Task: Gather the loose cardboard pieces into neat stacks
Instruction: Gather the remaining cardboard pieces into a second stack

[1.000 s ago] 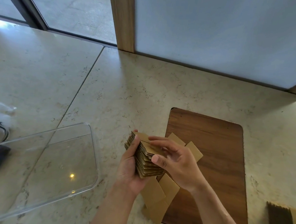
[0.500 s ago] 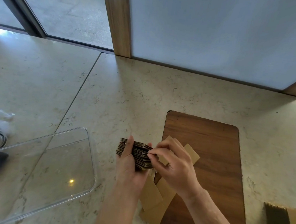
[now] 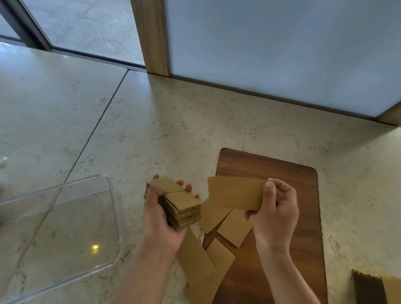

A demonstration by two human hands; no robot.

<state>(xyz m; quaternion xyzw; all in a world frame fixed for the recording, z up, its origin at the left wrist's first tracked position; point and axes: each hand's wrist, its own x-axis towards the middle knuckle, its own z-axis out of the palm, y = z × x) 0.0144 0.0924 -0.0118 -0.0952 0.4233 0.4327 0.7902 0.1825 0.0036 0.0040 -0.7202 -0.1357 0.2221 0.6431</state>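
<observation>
My left hand (image 3: pixel 161 217) grips a thick stack of brown cardboard pieces (image 3: pixel 182 204) above the stone counter, thumb across its top. My right hand (image 3: pixel 277 211) pinches a single flat cardboard piece (image 3: pixel 235 192) by its right end, held level just right of the stack and apart from it. Several loose cardboard pieces (image 3: pixel 202 262) lie overlapping below my hands, partly on the dark wooden board (image 3: pixel 291 228) and partly on the counter.
A clear plastic lid or tray (image 3: pixel 56 232) lies on the counter at the left. Another tall stack of cardboard (image 3: pixel 373 301) stands at the bottom right corner. A wooden post (image 3: pixel 150 26) and a pale panel rise at the counter's back edge.
My right hand left the stack and now holds a single piece lifted from the loose pile. The left hand turned the stack flatter and moved it slightly left.
</observation>
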